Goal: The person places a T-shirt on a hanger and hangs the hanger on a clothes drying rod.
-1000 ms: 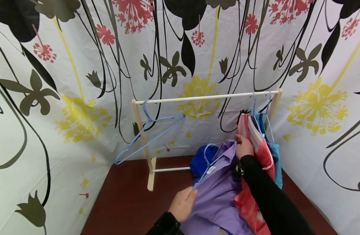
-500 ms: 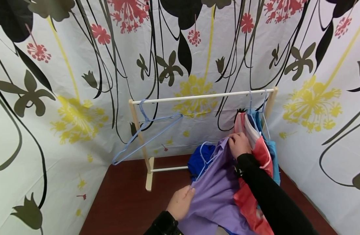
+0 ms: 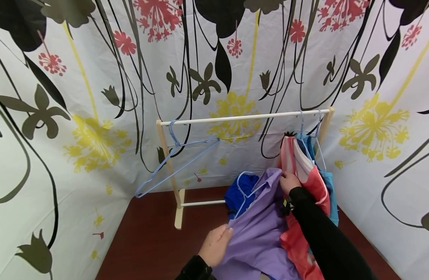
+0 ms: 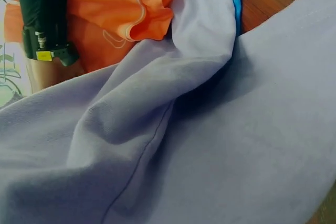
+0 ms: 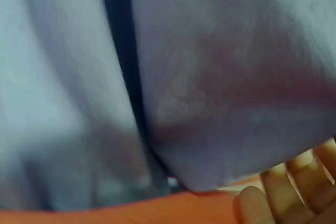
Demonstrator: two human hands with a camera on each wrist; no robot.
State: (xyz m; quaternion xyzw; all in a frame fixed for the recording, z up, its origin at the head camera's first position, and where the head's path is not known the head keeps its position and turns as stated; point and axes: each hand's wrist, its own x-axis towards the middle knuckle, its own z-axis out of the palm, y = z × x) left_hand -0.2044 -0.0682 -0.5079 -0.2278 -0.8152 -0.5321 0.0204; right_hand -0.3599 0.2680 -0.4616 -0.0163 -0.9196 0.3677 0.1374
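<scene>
A purple shirt (image 3: 256, 237) hangs spread between my two hands. My left hand (image 3: 214, 245) pinches its left shoulder edge between thumb and fingers. On the other side, my right hand (image 3: 289, 182) grips the far shoulder edge near the neckline; its fingers (image 5: 283, 192) show at the cloth's edge in the right wrist view. A light blue hanger (image 3: 243, 194) sits partly inside the shirt's neck opening, its hook pointing up and its lower part hidden by cloth. The left wrist view is mostly filled by the folded shirt (image 4: 131, 114); the left hand is out of that view.
A rack with a white rail (image 3: 235, 117) stands behind. An unfilled blue hanger (image 3: 177, 144) hangs at its left end. Coral (image 3: 319, 186) and teal (image 3: 328, 182) garments hang at the right, close to my right arm. A blue garment (image 3: 233, 196) lies behind the shirt.
My right hand first raised the shirt's right edge over the neckline, hiding the label, then lowered it slightly and moved right. The left hand has stayed nearly in place.
</scene>
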